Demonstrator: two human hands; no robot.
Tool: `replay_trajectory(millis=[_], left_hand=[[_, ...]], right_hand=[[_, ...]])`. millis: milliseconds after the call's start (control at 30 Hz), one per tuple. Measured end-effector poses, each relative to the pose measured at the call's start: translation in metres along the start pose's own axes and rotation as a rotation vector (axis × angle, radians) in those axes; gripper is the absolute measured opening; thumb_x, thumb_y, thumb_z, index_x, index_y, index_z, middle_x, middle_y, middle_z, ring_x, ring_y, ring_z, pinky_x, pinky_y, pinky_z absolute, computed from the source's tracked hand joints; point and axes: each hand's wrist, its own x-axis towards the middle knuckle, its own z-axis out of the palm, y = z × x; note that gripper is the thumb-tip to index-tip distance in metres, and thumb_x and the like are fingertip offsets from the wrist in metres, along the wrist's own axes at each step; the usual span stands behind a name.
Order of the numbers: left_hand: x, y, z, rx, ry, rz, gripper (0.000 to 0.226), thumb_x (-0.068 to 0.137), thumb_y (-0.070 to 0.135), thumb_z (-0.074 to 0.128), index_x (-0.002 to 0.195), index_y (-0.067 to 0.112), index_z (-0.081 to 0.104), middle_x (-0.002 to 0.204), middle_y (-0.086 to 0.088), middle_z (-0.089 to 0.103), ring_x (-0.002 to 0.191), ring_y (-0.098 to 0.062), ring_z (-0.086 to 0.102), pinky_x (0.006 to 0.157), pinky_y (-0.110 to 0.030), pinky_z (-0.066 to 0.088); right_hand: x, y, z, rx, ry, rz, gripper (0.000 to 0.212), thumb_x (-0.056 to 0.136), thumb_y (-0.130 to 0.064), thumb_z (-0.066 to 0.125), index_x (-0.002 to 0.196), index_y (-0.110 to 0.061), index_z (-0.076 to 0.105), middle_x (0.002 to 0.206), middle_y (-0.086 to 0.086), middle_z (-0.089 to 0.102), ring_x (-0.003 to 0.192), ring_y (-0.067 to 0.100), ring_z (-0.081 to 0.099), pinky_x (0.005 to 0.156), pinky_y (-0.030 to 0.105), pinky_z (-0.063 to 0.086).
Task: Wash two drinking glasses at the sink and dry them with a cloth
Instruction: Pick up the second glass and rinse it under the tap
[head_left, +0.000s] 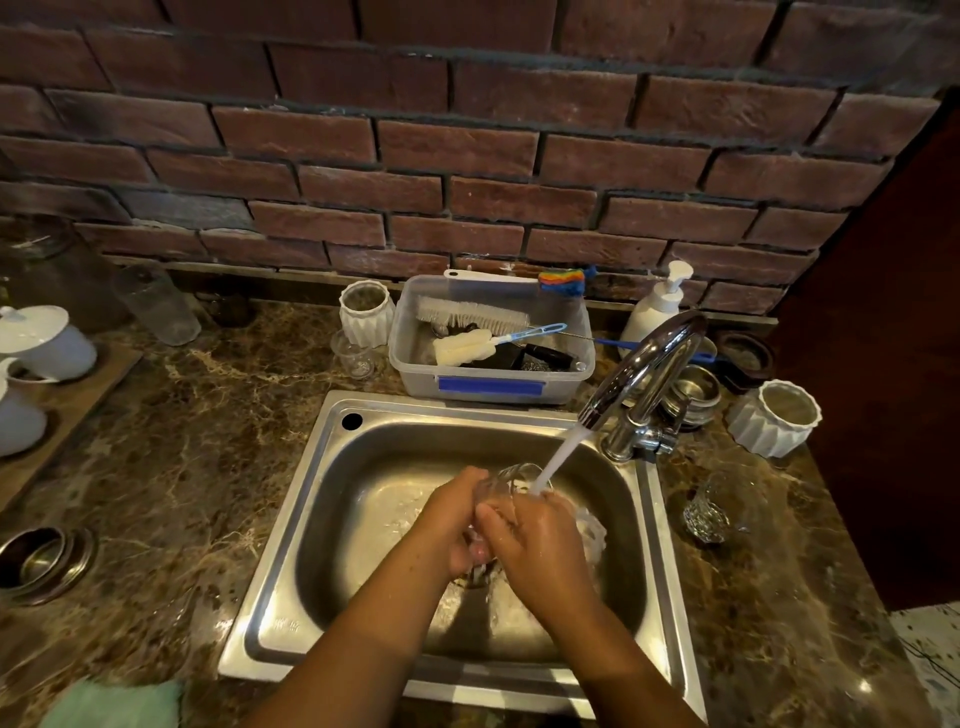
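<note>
1. While water (558, 457) from the tap (644, 374) runs onto it, the glass (514, 475) is held low over the sink (332, 467), its mouth turned towards the stream.
2. Left grip (452, 519) wraps its fingers round one side of the glass. Right grip (540, 545) curls round the other side, nearer the base. Both are closed on the glass and hide most of it.
3. Handling, as I judge it: light, stiff and brittle, with thin walls at the rim. Wet as it is, it is probably slick, and the steel basin beneath is hard enough to chip it if it slips.
4. The best hold is round the body, about mid-wall, with fingers and thumb on opposite sides. Keep clear of the rim, which is the weakest part. One grip should hold firm while the other rubs.
5. A second glass (706, 514) sits on the table (208, 415) right of the sink, well apart from both grips. Its surface looks patterned, which may give better purchase. I cannot tell whether it is upright.
6. A cloth (114, 701) lies at the table's near left edge. Holding the glass through the dry cloth should stop it sliding.
</note>
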Motion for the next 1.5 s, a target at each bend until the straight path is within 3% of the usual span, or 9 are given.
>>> replay_trajectory(millis=[100,333,633,767,900,1167,1267,1400,1500], left_hand=[[0.001,-0.005,0.000,-0.094,0.009,0.092,0.024,0.102,0.029,0.051,0.099,0.012,0.068,0.092,-0.012,0.070,0.086,-0.024,0.066,0.067,-0.033,0.054],[0.020,-0.025,-0.008,0.694,0.142,1.067,0.016,0.102,0.020,0.051,0.096,0.022,0.065,0.093,0.006,0.067,0.087,-0.007,0.064,0.073,-0.018,0.053],[0.001,0.001,0.004,-0.040,-0.007,0.008,0.023,0.099,0.032,0.055,0.095,0.013,0.069,0.080,-0.007,0.072,0.081,-0.022,0.066,0.062,-0.030,0.053],[0.014,-0.013,0.008,0.301,0.168,0.499,0.022,0.103,0.022,0.046,0.093,0.014,0.064,0.093,-0.014,0.069,0.088,-0.024,0.066,0.073,-0.032,0.053],[0.021,-0.032,-0.003,0.631,0.212,1.071,0.013,0.104,0.023,0.049,0.098,0.025,0.061,0.097,0.006,0.063,0.090,-0.007,0.062,0.075,-0.022,0.054],[0.010,-0.009,0.002,0.004,0.006,-0.020,0.028,0.099,0.035,0.056,0.096,0.010,0.069,0.087,-0.014,0.072,0.083,-0.025,0.067,0.071,-0.034,0.052],[0.014,-0.017,0.002,0.038,0.080,0.164,0.029,0.101,0.031,0.051,0.090,0.009,0.066,0.085,-0.018,0.069,0.084,-0.029,0.065,0.073,-0.037,0.051],[0.020,-0.037,0.001,0.473,0.206,0.902,0.015,0.104,0.023,0.049,0.094,0.021,0.061,0.092,-0.003,0.065,0.087,-0.018,0.064,0.073,-0.028,0.052],[0.025,-0.034,-0.002,0.601,0.132,0.925,0.014,0.105,0.028,0.049,0.094,0.027,0.059,0.094,0.003,0.065,0.086,-0.012,0.064,0.073,-0.027,0.057]], right_hand=[[0.002,0.001,-0.003,0.002,-0.023,-0.086,0.028,0.096,-0.041,0.054,0.093,-0.027,0.077,0.090,-0.006,0.078,0.087,0.005,0.066,0.095,0.030,0.049],[0.006,-0.013,-0.001,1.213,0.080,0.778,0.018,0.097,-0.029,0.061,0.105,-0.017,0.071,0.098,0.009,0.078,0.097,0.027,0.073,0.085,0.044,0.058],[0.003,0.019,-0.001,-0.132,0.058,-0.225,0.036,0.093,-0.045,0.046,0.093,-0.027,0.078,0.088,-0.009,0.077,0.084,0.007,0.068,0.091,0.034,0.050],[0.001,-0.002,-0.002,0.468,0.102,0.245,0.020,0.098,-0.026,0.058,0.088,-0.024,0.076,0.079,-0.007,0.076,0.077,0.004,0.072,0.073,0.026,0.056],[0.004,-0.012,-0.003,1.248,0.050,0.739,0.021,0.099,-0.030,0.057,0.108,-0.016,0.070,0.096,0.010,0.078,0.098,0.026,0.073,0.091,0.046,0.057],[-0.004,0.027,0.012,-0.130,0.036,-0.162,0.041,0.096,-0.049,0.043,0.095,-0.027,0.077,0.089,-0.009,0.077,0.086,0.004,0.068,0.089,0.029,0.051],[-0.009,0.015,0.013,0.126,0.106,-0.041,0.035,0.097,-0.045,0.050,0.089,-0.026,0.078,0.082,-0.008,0.078,0.079,0.001,0.069,0.080,0.028,0.055],[0.001,-0.003,0.010,1.073,0.126,0.714,0.022,0.099,-0.035,0.058,0.100,-0.021,0.075,0.098,0.007,0.079,0.094,0.021,0.074,0.089,0.043,0.058],[0.007,-0.001,0.006,1.095,0.157,0.734,0.024,0.098,-0.035,0.060,0.104,-0.016,0.075,0.096,0.009,0.079,0.093,0.026,0.074,0.090,0.045,0.058]])
